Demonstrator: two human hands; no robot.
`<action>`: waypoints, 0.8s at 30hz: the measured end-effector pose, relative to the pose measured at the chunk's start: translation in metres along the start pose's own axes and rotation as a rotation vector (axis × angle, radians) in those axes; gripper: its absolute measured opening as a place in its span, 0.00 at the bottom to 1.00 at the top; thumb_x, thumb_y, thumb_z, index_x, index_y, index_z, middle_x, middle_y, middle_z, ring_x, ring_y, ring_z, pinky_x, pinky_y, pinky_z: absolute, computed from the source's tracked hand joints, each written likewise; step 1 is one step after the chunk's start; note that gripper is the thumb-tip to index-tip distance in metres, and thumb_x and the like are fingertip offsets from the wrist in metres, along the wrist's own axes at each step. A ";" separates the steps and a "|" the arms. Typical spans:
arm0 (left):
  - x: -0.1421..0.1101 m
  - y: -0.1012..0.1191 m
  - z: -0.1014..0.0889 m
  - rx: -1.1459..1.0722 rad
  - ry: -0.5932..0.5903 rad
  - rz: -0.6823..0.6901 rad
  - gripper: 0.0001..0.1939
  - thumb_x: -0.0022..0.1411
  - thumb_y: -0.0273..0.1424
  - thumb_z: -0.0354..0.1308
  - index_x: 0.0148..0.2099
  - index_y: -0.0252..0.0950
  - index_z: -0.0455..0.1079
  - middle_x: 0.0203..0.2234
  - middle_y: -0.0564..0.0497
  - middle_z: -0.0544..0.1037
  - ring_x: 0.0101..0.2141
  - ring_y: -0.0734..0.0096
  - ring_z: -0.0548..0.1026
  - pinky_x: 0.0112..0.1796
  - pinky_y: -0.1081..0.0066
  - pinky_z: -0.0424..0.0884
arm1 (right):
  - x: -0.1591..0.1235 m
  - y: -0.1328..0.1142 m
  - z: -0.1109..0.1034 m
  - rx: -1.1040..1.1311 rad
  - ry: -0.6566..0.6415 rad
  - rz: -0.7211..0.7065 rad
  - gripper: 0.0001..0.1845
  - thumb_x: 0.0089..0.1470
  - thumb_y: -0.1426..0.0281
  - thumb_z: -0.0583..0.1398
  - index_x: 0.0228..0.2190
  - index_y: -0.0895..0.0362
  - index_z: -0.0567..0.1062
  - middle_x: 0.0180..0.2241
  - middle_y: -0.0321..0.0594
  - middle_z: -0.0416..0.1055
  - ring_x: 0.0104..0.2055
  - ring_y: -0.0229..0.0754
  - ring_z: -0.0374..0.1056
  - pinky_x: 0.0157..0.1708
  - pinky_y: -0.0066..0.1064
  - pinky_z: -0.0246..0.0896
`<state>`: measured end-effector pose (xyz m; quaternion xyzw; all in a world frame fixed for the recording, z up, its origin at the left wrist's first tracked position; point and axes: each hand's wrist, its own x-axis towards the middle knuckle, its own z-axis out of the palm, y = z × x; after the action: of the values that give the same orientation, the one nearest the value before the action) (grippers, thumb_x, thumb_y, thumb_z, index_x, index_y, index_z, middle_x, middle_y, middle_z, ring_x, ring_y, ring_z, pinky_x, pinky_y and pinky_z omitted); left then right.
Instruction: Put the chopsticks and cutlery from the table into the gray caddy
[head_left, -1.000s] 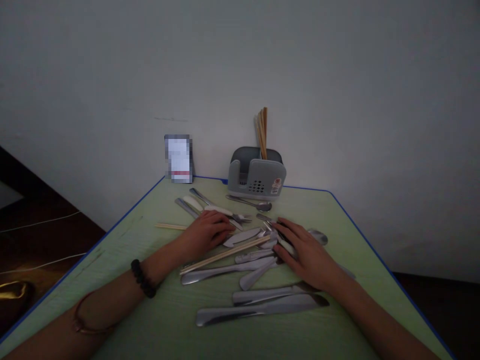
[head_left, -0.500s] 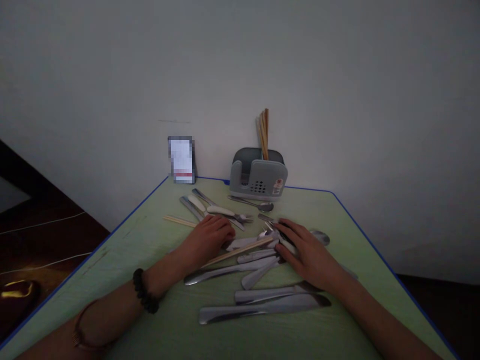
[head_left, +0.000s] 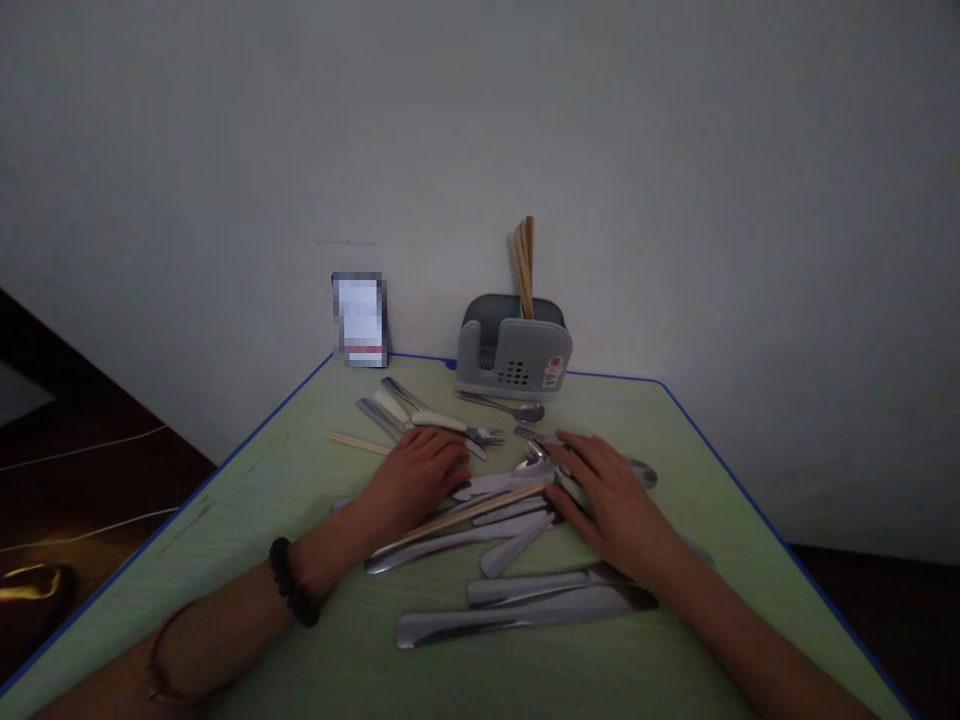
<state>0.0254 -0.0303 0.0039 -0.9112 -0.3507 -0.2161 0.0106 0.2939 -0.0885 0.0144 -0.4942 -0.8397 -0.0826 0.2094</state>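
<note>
Green table (head_left: 720, 610), blue edge, against pale wall. Left hand (head_left: 424, 475) and right hand (head_left: 607, 495) over scattered cutlery (head_left: 480, 535), fingers loosely curled; can't tell if gripping. Grey caddy (head_left: 517, 355) behind.

Single head view over the worktop (head_left: 337, 660)

The head camera looks forward and down from the wearer's own viewpoint, with the left hand (head_left: 424, 475) and right hand (head_left: 611, 490) close in the middle of its view. It faces the wall (head_left: 675, 180) beyond the worktop, whose near edge falls below the frame; dim light makes the floor (head_left: 135, 490) at the left perhaps less certain
</note>
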 end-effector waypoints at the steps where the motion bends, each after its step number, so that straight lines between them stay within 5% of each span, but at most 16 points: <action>1: 0.000 0.000 -0.001 0.012 -0.029 0.005 0.08 0.65 0.34 0.54 0.42 0.36 0.70 0.40 0.49 0.77 0.43 0.63 0.71 0.46 0.62 0.63 | 0.001 -0.001 -0.001 0.004 0.015 -0.033 0.22 0.59 0.65 0.55 0.53 0.58 0.69 0.53 0.53 0.67 0.55 0.52 0.64 0.56 0.54 0.57; 8: 0.001 0.000 0.002 0.076 -0.058 0.033 0.09 0.67 0.28 0.49 0.36 0.35 0.69 0.33 0.50 0.76 0.37 0.65 0.71 0.44 0.63 0.62 | 0.004 -0.012 -0.002 0.046 0.028 -0.153 0.16 0.58 0.69 0.56 0.48 0.54 0.73 0.49 0.47 0.71 0.52 0.48 0.65 0.55 0.52 0.59; 17: 0.004 0.002 0.008 -0.061 0.145 0.028 0.09 0.68 0.26 0.47 0.40 0.34 0.68 0.35 0.48 0.76 0.38 0.66 0.72 0.43 0.66 0.66 | 0.006 -0.027 -0.003 0.071 0.063 -0.206 0.17 0.58 0.70 0.57 0.49 0.55 0.72 0.50 0.48 0.71 0.53 0.49 0.65 0.54 0.52 0.60; 24: 0.002 -0.003 0.000 -0.040 -0.028 0.056 0.08 0.66 0.30 0.52 0.41 0.38 0.73 0.39 0.50 0.78 0.42 0.67 0.73 0.46 0.65 0.64 | 0.006 -0.033 -0.003 0.088 -0.026 -0.167 0.16 0.58 0.69 0.56 0.48 0.54 0.73 0.49 0.49 0.71 0.51 0.49 0.67 0.50 0.48 0.65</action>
<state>0.0242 -0.0267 0.0046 -0.9236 -0.3205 -0.2100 -0.0065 0.2632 -0.1010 0.0222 -0.4136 -0.8835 -0.0563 0.2125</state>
